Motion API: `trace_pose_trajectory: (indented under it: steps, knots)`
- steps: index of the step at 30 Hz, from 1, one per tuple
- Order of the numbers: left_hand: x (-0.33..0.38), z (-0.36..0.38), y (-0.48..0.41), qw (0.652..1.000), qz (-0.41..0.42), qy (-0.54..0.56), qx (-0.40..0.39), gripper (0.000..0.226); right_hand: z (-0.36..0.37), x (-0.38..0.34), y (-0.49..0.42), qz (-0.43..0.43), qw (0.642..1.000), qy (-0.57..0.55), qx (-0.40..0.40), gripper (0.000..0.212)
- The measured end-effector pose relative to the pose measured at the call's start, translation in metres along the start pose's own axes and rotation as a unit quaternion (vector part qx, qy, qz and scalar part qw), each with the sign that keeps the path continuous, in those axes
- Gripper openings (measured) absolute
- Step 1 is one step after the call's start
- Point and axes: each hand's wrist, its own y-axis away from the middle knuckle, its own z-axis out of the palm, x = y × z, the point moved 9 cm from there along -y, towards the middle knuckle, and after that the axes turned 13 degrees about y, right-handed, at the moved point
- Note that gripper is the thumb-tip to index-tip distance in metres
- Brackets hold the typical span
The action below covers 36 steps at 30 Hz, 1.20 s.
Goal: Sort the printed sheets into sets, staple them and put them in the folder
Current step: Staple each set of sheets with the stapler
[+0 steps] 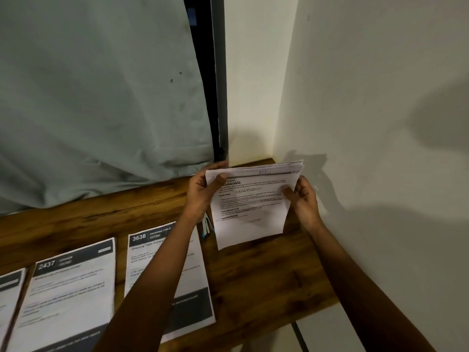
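Left grip: left hand (203,191) pinched left edge of stack (251,212).
Right grip: right hand (303,199) pinched right edge.
Stack: held between both grips, above bench (253,275), top edges fanned.
Risk: misaligned edges could staple crooked; a loose pinch could drop 1.

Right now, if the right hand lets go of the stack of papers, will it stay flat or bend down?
It would probably droop: the stack of papers looks thin, and the left hand and right hand pinch its upper sides. It seems light, since only thumbs and fingers carry it. The top edges are fanned, so loose sheets may slip apart.
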Motion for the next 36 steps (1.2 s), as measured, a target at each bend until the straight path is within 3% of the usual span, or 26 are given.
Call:
trace_pose_trajectory:
  steps: [5, 8, 10, 11, 14, 16, 19, 24, 28, 30, 32, 35, 36]
  knots:
    - [0.002, 0.001, 0.001, 1.000, 0.018, -0.015, 0.011, 0.057, 0.000, -0.027, -0.008, -0.032, 0.999, 0.016, 0.015, 0.030]
    - [0.001, -0.001, 0.002, 1.000, 0.012, -0.007, 0.022, 0.050, -0.009, -0.047, 0.004, -0.079, 0.980, 0.120, 0.136, 0.042]
    - [0.001, 0.000, 0.002, 1.000, 0.012, -0.011, 0.023, 0.055, -0.009, -0.083, 0.023, -0.187, 0.903, 0.285, 0.262, 0.049]
    - [0.002, 0.000, 0.002, 1.000, 0.012, -0.012, 0.023, 0.057, 0.002, -0.101, 0.031, -0.256, 0.852, 0.359, 0.282, 0.050]
    - [0.007, 0.004, 0.004, 1.000, 0.028, -0.006, 0.008, 0.053, 0.060, -0.120, 0.036, -0.395, 0.737, 0.518, 0.182, 0.049]
    - [0.009, 0.006, 0.005, 0.999, 0.035, -0.010, 0.007, 0.046, 0.084, -0.118, 0.034, -0.418, 0.706, 0.559, 0.116, 0.048]
    - [0.009, 0.006, 0.007, 0.999, 0.025, -0.022, 0.022, 0.044, 0.097, -0.112, 0.032, -0.431, 0.688, 0.576, 0.090, 0.039]
    - [0.009, 0.008, 0.010, 1.000, 0.018, 0.001, 0.010, 0.026, 0.078, -0.105, 0.022, -0.387, 0.698, 0.593, 0.110, 0.025]
    - [0.005, 0.001, 0.007, 0.999, -0.008, 0.027, 0.022, 0.018, 0.038, -0.105, 0.011, -0.346, 0.719, 0.577, 0.173, 0.018]
    - [0.002, -0.002, 0.005, 0.999, -0.019, 0.038, 0.032, 0.016, 0.016, -0.104, 0.005, -0.314, 0.761, 0.531, 0.198, 0.015]
    - [0.001, -0.002, 0.003, 0.998, -0.030, 0.046, 0.037, 0.022, -0.004, -0.103, -0.002, -0.283, 0.833, 0.433, 0.195, 0.014]
    - [0.000, -0.001, 0.003, 0.995, -0.051, 0.062, 0.057, 0.012, -0.018, -0.089, -0.014, -0.173, 0.961, 0.185, 0.116, 0.009]
    - [-0.001, -0.002, 0.003, 0.993, -0.060, 0.071, 0.066, 0.010, -0.017, -0.081, -0.017, -0.118, 0.984, 0.097, 0.090, 0.007]
